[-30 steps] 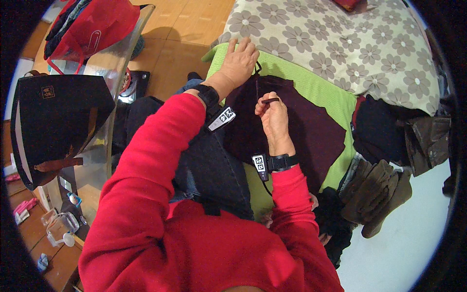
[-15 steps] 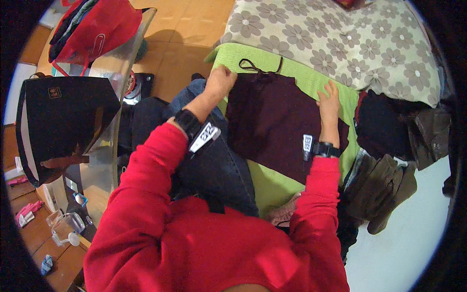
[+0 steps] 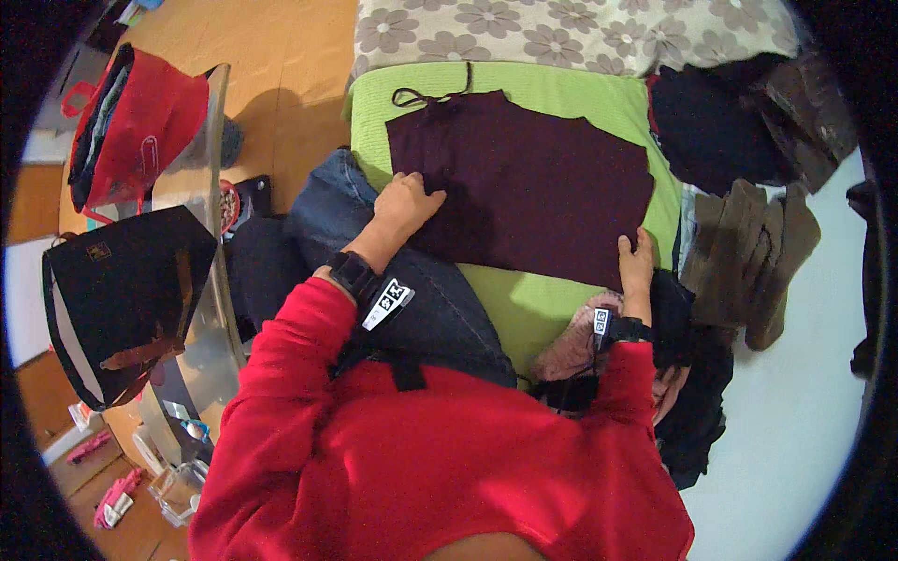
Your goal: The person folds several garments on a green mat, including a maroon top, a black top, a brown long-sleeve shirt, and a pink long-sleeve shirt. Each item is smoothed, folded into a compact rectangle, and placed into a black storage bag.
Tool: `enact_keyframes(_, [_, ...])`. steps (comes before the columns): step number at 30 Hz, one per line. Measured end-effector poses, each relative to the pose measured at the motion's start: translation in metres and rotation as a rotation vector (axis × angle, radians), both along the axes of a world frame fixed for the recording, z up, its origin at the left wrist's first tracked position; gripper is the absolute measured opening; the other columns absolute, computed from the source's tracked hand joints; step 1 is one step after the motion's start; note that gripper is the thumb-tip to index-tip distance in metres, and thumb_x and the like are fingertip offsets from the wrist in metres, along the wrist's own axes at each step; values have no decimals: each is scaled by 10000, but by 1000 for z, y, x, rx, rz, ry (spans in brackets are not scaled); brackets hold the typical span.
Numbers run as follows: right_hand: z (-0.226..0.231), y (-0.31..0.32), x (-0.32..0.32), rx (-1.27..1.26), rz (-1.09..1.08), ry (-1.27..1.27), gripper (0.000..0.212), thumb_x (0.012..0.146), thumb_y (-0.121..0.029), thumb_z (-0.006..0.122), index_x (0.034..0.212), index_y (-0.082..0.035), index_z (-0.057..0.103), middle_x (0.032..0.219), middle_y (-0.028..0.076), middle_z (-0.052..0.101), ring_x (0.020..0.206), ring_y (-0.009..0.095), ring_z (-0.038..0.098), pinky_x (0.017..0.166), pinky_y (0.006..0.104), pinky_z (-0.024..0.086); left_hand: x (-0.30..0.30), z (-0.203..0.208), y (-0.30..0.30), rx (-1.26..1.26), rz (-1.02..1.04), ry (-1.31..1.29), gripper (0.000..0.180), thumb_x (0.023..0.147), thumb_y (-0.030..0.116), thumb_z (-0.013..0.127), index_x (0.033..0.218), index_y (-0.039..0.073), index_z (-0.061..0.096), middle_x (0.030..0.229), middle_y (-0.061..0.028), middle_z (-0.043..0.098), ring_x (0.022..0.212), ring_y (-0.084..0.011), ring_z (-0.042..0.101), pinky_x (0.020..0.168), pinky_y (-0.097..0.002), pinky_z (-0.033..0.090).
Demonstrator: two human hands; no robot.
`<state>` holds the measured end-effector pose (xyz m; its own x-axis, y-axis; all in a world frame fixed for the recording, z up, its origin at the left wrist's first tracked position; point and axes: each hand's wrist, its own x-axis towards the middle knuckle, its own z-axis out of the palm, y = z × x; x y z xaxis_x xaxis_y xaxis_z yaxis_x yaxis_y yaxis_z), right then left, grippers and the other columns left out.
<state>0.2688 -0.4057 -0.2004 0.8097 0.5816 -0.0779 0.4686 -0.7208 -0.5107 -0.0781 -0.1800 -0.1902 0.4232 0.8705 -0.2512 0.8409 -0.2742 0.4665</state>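
A dark maroon garment with a drawstring [image 3: 533,178] lies spread flat on a lime-green cloth [image 3: 505,309]. Its cord loops out at the upper left corner. My left hand [image 3: 407,204] rests at the garment's left edge, thumb spread away from the fingers. By the lower right corner is my right hand [image 3: 636,266], with thumb and fingers apart. Neither hand grips the fabric, as far as I can see. Both wrists wear black straps with white patterned tags.
A flower-patterned cushion or bedding [image 3: 561,37] lies beyond the cloth. Dark clothes [image 3: 720,122] and brown folded garments [image 3: 739,252] are piled on the right, a pink fluffy item [image 3: 571,346] nearer. At left, a black bag [image 3: 131,290] and red bag [image 3: 154,122] stand on a clear-topped table.
My view has shifted, so the garment appears farther left and higher. My left hand has opened from a closed pinch and come down the left edge; my right hand has lowered to the near right corner.
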Motion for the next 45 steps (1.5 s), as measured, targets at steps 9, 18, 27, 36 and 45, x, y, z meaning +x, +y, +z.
enact_keyframes(9, [7, -1, -12, -98, -57, 46, 588, 818, -393, 587, 1248, -13, 459, 1221, 241, 498, 1157, 361, 458, 972, 410, 365, -12, -12, -6, 28, 147, -72, 291, 747, 249, 573, 850, -21, 612, 882, -229, 608, 890, -393, 579, 806, -433, 466])
enact_keyframes(18, [10, 32, 27, -46, 14, -237, 501, 812, -333, 587, 1203, -34, 494, 1176, 240, 519, 1070, 396, 506, 902, 432, 414, 22, -20, 51, -58, 293, -225, 591, 760, 469, 615, 1055, -42, 584, 988, -237, 624, 964, -349, 596, 847, -382, 456])
enact_keyframes(27, [11, 105, 53, 1, 326, -479, 438, 787, -185, 624, 1205, -112, 516, 1196, 144, 526, 1121, 326, 470, 951, 409, 383, 53, -28, 72, 23, 289, -244, 417, 766, 278, 580, 1037, -38, 556, 973, -265, 599, 948, -404, 565, 843, -418, 443])
enact_keyframes(36, [20, 122, 57, -178, 341, -382, 281, 764, -184, 650, 1021, -100, 572, 1009, 127, 592, 960, 339, 548, 835, 434, 439, 33, -40, 50, 125, 455, -473, 241, 857, 177, 506, 1024, 3, 484, 916, -273, 594, 895, -458, 548, 758, -478, 431])
enact_keyframes(45, [26, 134, 44, -106, 301, -518, 373, 776, -210, 646, 1121, -120, 536, 1171, 122, 503, 1086, 333, 477, 888, 468, 402, 24, -24, 57, 112, 452, -428, 388, 858, 305, 545, 1066, -16, 481, 968, -264, 595, 928, -437, 554, 797, -447, 437])
